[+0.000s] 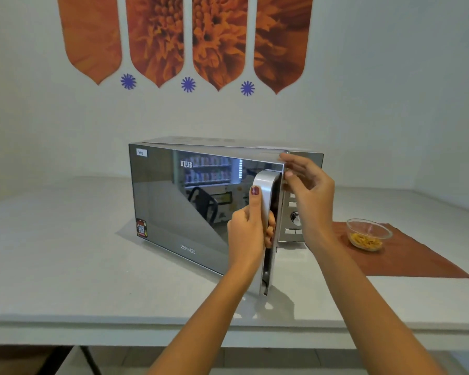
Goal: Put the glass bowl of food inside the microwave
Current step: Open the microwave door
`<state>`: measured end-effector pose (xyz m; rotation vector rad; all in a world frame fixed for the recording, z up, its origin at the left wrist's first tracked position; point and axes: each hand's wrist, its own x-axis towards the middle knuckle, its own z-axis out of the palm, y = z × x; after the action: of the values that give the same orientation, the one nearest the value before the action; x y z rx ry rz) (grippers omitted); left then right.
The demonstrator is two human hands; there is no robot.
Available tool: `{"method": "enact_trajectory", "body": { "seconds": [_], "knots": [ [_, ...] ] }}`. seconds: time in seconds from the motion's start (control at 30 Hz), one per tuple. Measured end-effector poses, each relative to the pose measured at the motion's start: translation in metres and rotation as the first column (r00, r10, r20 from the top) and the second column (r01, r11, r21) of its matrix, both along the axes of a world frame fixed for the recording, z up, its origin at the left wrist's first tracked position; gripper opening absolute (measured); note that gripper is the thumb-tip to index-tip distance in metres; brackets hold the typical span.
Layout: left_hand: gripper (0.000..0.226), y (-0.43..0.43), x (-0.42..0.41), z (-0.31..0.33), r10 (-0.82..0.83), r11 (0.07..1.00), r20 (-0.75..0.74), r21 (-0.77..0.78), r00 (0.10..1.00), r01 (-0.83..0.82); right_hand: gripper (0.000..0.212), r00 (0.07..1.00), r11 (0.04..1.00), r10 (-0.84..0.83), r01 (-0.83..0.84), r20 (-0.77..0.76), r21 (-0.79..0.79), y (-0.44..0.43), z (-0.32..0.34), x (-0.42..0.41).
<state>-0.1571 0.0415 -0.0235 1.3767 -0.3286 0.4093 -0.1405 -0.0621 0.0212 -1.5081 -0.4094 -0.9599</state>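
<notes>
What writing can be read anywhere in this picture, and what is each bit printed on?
"Veg": small white label at the top left corner of the microwave door.
"IFB": brand mark on the upper part of the door.
"25PM25": model number near the door's bottom edge.
Red sticker with a QR code at the lower left: too small to read.
Control panel markings: unreadable.

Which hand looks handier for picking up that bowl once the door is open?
Probably the right hand: it only rests at the door's top corner, and the bowl sits on that side. The left hand is wrapped around the door handle.
</notes>
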Motion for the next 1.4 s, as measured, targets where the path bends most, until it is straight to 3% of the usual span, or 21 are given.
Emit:
{"method": "enact_trajectory", "body": {
  "seconds": [0.23, 0.43, 0.63, 0.77, 0.93, 1.03, 1.13, 1.4],
  "knots": [
    [0.046, 0.032, -0.045, 0.005, 0.231, 0.972, 0.189, -0.007, 0.954, -0.234, 0.028, 0.992, 0.998, 0.057, -0.058, 0.116, 0.003, 0.032, -0.003, -0.031],
    [0.055, 0.068, -0.073, 0.018, 0.433, 0.857, 0.383, 0.106, 0.816, -0.504, 0.026, 0.94, 0.992, 0.087, -0.052, 0.33, -0.116, 0.063, -0.006, -0.049],
    [0.042, 0.111, -0.095, 0.035, 0.485, 0.783, 0.463, 0.148, 0.742, -0.604, 0.022, 0.899, 0.974, 0.205, -0.147, 0.387, -0.174, 0.096, -0.005, -0.057],
    [0.033, 0.14, -0.111, 0.044, 0.488, 0.738, 0.501, 0.201, 0.715, -0.644, 0.021, 0.874, 0.945, 0.313, -0.247, 0.372, -0.216, 0.121, -0.007, -0.057],
    [0.037, 0.178, -0.127, 0.052, 0.589, 0.475, 0.567, 0.333, 0.575, -0.815, 0.031, 0.836, 0.869, 0.478, -0.405, 0.269, -0.284, 0.153, -0.01, -0.051],
    [0.036, 0.194, -0.134, 0.055, 0.614, 0.376, 0.599, 0.349, 0.513, -0.858, 0.038, 0.796, 0.808, 0.565, -0.482, 0.216, -0.338, 0.173, -0.011, -0.049],
    [0.032, 0.207, -0.138, 0.053, 0.636, 0.337, 0.602, 0.345, 0.482, -0.876, 0.045, 0.764, 0.759, 0.614, -0.504, 0.196, -0.412, 0.193, -0.009, -0.047],
    [0.032, 0.24, -0.149, 0.046, 0.732, 0.357, 0.508, 0.28, 0.453, -0.891, 0.067, 0.778, 0.685, 0.618, -0.463, 0.113, -0.563, 0.244, -0.015, -0.042]
  ]
}}
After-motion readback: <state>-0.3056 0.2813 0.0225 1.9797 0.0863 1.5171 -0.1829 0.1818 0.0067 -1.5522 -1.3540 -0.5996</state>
